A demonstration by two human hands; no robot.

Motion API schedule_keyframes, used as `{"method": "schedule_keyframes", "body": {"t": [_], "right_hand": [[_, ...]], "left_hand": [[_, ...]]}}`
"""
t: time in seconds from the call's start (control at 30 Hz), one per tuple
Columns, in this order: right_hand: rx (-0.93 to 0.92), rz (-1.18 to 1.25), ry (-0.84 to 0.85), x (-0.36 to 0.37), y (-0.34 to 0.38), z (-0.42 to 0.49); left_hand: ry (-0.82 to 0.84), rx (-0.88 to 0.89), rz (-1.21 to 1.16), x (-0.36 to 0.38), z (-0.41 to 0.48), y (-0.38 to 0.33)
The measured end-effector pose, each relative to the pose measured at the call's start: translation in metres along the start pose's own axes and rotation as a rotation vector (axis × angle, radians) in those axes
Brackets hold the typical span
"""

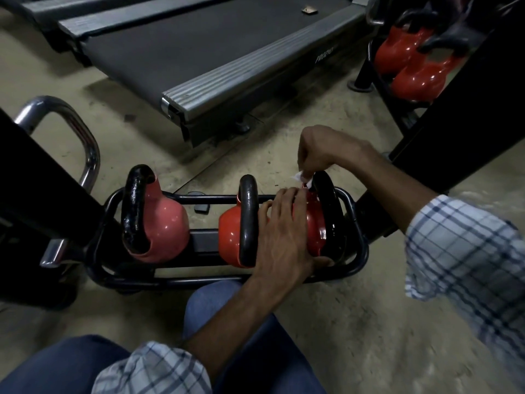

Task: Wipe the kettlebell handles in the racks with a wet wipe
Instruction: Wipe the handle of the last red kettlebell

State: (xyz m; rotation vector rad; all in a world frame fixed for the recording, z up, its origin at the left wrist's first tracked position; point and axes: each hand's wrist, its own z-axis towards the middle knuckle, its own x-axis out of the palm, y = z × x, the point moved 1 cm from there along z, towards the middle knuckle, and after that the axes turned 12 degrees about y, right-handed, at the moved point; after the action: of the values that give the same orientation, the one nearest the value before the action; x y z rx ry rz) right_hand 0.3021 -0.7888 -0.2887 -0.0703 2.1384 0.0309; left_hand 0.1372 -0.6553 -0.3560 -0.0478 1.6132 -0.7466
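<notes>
Here, right hand [318, 149] pinches crumpled wipe [302, 177] on glossy black handle [327, 200]; left hand [281, 231] flat on round red kettlebell [312, 224].

The left hand [281, 226] lies flat, fingers spread; the right hand [316, 153] pinches downward.

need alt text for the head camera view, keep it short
A right hand pinches a white wipe at the top of the black handle of the rightmost kettlebell of three in a low rack, while the left hand rests on that kettlebell's red body. A treadmill stands beyond.
</notes>
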Motion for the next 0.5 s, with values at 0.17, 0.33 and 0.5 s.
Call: {"method": "schedule_keyframes", "body": {"t": [0.17,0.33,0.5], "right_hand": [[-0.019,0.031,-0.160,0.017,0.003,-0.030],[-0.035,-0.122,-0.029,0.062,0.023,-0.118],[-0.040,-0.078,-0.146,0.063,0.019,-0.112]], "left_hand": [[-0.010,-0.022,0.023,0.002,-0.001,0.000],[-0.016,-0.005,-0.010,0.001,-0.001,0.004],[-0.009,-0.017,0.006,0.001,0.000,0.004]]}}
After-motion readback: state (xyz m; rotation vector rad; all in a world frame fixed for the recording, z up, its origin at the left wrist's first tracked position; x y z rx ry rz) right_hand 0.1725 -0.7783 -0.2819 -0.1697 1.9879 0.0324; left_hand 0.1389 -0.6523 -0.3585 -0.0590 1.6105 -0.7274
